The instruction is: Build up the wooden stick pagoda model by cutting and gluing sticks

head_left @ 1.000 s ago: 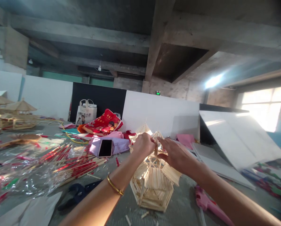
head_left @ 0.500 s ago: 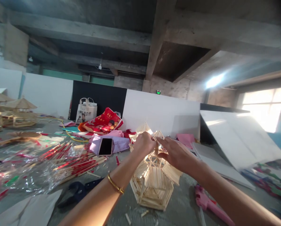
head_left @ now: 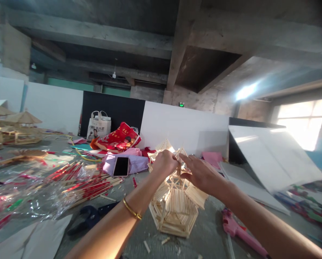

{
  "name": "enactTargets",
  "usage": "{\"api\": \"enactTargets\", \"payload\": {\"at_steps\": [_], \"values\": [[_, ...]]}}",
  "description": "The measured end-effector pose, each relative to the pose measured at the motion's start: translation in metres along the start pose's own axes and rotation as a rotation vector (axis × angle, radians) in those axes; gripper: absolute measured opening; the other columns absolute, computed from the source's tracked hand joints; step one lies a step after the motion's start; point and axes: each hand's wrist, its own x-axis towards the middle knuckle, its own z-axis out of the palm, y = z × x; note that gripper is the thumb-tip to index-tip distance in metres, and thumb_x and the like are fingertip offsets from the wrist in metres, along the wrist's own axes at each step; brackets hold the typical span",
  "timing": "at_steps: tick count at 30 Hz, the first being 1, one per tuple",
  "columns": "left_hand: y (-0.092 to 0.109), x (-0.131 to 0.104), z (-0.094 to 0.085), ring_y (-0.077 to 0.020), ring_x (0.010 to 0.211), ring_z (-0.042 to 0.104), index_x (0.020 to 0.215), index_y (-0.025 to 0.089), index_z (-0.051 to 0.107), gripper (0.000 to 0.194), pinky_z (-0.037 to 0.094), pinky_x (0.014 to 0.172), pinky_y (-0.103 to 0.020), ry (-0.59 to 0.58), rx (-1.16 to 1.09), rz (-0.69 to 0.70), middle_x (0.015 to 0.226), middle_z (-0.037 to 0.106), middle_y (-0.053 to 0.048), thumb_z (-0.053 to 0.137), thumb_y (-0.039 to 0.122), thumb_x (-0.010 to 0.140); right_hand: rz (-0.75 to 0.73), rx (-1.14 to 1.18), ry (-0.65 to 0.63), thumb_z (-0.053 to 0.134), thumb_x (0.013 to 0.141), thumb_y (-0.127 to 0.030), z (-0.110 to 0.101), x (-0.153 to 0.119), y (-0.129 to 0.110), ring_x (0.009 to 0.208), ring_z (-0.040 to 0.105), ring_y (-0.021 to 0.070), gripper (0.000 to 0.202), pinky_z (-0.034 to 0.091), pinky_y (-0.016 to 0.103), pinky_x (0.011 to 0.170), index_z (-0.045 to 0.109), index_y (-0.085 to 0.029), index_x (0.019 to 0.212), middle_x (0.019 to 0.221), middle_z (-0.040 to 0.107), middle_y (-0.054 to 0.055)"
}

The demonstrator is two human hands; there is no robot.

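A many-sided pavilion model (head_left: 181, 203) of pale wooden sticks stands on the grey table in front of me, with slatted lower panels and a pointed top (head_left: 182, 151). My left hand (head_left: 166, 162) is closed, its fingers pinched against the upper part of the model just below the point. My right hand (head_left: 202, 174) comes from the other side with fingers stretched out and thumb apart, fingertips at the same upper part. The hands partly cover the exact contact. Behind them rises another pointed stick roof (head_left: 165, 144).
A pink glue gun (head_left: 238, 230) lies at right, dark-handled cutters (head_left: 89, 217) at left. Red-tipped sticks (head_left: 96, 187) and clear plastic wrap spread across the left side. Farther back are a phone (head_left: 121, 166), a red bag (head_left: 120, 138) and white boards (head_left: 274, 154).
Both hands stay at the upper part of the model, nearly unmoved. The view has shifted very slightly.
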Motion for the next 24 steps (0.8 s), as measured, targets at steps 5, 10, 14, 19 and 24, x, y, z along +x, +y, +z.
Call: {"api": "enactTargets", "payload": {"at_steps": [5,10,14,19,24], "values": [[0.0,-0.006,0.0,-0.0186,0.066,0.06,0.072,0.017,0.068,0.021,0.037,0.054,-0.026,0.05,-0.004,0.022,0.07,0.066,-0.008,0.053,0.031,0.066,0.006,-0.007,-0.045,0.058,0.078,-0.022,-0.005,0.001,-0.002,0.087,0.057,0.0242,0.05,0.046,0.035,0.072,0.04,-0.013,0.124,0.097,0.058,0.012],[0.0,-0.008,0.001,-0.017,0.063,0.059,0.069,0.015,0.067,0.02,0.035,0.052,-0.025,0.045,-0.008,0.018,0.067,0.066,-0.008,0.052,0.027,0.065,0.027,-0.056,-0.079,0.06,0.076,-0.023,-0.008,0.005,-0.004,0.079,0.057,0.022,0.045,0.043,0.032,0.063,0.045,-0.016,0.118,0.091,0.058,0.009],[-0.001,-0.006,0.002,-0.0167,0.062,0.058,0.07,0.015,0.068,0.021,0.036,0.052,-0.024,0.042,-0.01,0.031,0.067,0.067,-0.009,0.051,0.026,0.066,0.03,-0.062,-0.104,0.06,0.077,-0.023,-0.011,0.007,-0.007,0.084,0.057,0.0222,0.043,0.043,0.031,0.065,0.046,-0.014,0.117,0.094,0.058,0.011],[-0.001,-0.006,0.0,-0.0177,0.064,0.059,0.071,0.015,0.069,0.021,0.036,0.053,-0.025,0.032,-0.015,0.044,0.069,0.067,-0.009,0.051,0.027,0.067,0.037,-0.065,-0.135,0.059,0.077,-0.022,-0.016,0.009,-0.011,0.085,0.057,0.023,0.038,0.042,0.031,0.066,0.048,-0.014,0.112,0.093,0.059,0.011],[-0.003,-0.007,0.001,-0.0164,0.065,0.058,0.071,0.018,0.068,0.018,0.037,0.056,-0.025,0.045,-0.022,0.055,0.069,0.067,-0.006,0.052,0.026,0.066,0.04,-0.045,-0.107,0.056,0.078,-0.026,-0.014,0.009,-0.003,0.083,0.058,0.0223,0.045,0.042,0.031,0.065,0.044,-0.017,0.12,0.092,0.061,0.009]]}}
